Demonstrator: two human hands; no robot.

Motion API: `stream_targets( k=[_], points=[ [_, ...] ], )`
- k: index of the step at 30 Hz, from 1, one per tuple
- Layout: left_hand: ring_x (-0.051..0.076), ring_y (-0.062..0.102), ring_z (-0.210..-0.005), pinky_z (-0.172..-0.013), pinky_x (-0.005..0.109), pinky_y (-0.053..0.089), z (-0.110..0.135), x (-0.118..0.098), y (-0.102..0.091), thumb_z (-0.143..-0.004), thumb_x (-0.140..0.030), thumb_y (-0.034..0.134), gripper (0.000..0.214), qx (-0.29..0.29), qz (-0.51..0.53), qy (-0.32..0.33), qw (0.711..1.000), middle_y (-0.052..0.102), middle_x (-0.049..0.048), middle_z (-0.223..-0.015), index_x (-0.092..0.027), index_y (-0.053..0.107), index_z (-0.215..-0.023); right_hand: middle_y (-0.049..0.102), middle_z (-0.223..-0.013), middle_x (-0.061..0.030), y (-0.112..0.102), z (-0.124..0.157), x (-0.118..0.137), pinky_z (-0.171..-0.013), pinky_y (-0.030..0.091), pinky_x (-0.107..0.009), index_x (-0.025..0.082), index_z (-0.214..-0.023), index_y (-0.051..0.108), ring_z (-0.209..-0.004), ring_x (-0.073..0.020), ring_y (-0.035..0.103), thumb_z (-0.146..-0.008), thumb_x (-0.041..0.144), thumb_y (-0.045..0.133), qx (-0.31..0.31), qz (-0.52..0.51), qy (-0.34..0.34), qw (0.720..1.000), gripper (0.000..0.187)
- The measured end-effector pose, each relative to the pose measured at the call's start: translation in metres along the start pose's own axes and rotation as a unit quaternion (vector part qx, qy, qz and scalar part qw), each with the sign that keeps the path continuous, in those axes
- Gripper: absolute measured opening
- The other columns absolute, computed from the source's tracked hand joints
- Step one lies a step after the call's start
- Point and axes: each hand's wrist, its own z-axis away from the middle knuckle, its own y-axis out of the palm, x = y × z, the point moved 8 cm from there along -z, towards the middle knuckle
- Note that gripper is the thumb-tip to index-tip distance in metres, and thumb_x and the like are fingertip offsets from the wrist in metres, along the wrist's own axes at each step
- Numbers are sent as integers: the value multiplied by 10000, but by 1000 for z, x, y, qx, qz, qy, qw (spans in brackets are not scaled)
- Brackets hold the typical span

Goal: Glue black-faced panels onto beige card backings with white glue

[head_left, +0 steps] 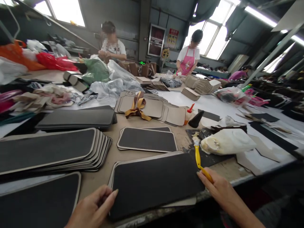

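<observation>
A large black rounded panel (156,183) lies on a beige-edged board at the table's front edge. My left hand (95,202) is closed at its left end, thumb against the edge and fingers curled. At the opposite end, my right hand (213,183) is closed around the yellow handle of a glue brush (197,153), its fingertips by the panel's corner. The brush's bristles, caked with pale glue, point away from me, over a dark, glue-stained sheet. Beside them a whitish plastic bottle (228,141) lies on its side. Smaller black-faced boards (147,139) sit just behind the panel.
Stacked black boards with beige edges (47,148) fill the left side. Beige boards (152,106) carry a brown-and-gold ribbon (137,109). A red-tipped bottle (190,110) and a black cone (196,119) stand behind the brush. Plastic bags (116,82) lie farther back; two people work across the table.
</observation>
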Motion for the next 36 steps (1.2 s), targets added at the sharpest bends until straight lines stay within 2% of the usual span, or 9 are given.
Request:
stream_targets(
  k=[4,9,17,22,28,32,36],
  points=[
    [146,412,-550,-542,242,316,-12,2,2,-673,-630,375,444,35,-31,-30,998,411,-29,-516,-207,439,-554,555,-620,-6,10,-18,2,-558,400,-277,247,-658,448,-563,-174,542,-869,445,358,-3,51,-31,998,302],
    [158,420,-566,-561,261,304,-18,5,8,-682,-585,345,404,40,-54,-36,997,422,-22,-525,-210,433,-562,580,-666,-25,30,-24,-7,-583,406,-300,248,-698,456,-618,-206,583,-880,394,344,27,91,-47,994,258],
    [162,425,-551,-554,269,302,-19,2,7,-634,-582,364,388,40,-46,-61,996,432,-15,-504,-211,421,-534,621,-681,-42,35,-24,-9,-591,446,-294,255,-698,491,-622,-207,616,-868,425,351,22,95,-57,994,278],
    [154,472,-546,-550,256,309,-19,-4,4,-672,-481,408,310,32,-43,-60,997,488,-10,-512,-207,424,-527,676,-769,-67,42,-27,-29,-597,488,-302,258,-772,554,-705,-234,656,-838,501,377,10,103,-54,993,308],
    [151,501,-554,-546,254,309,-18,-3,1,-735,-377,437,258,22,-37,-54,998,529,-3,-535,-196,453,-552,696,-774,-88,50,-33,-52,-526,509,-319,263,-731,591,-675,-266,668,-752,642,413,7,103,-55,993,419],
    [151,493,-550,-546,255,312,-17,-5,1,-725,-385,427,260,30,-38,-49,998,519,-1,-525,-202,432,-540,684,-718,-79,48,-34,-42,-528,503,-316,263,-706,581,-624,-251,659,-770,636,375,5,106,-61,992,431],
    [155,447,-527,-526,258,300,-18,-1,3,-669,-497,380,315,36,-50,-53,997,461,-8,-496,-218,402,-524,649,-685,-54,43,-28,-17,-580,475,-306,256,-701,532,-631,-225,640,-857,488,329,16,136,-61,989,346]
  ],
)
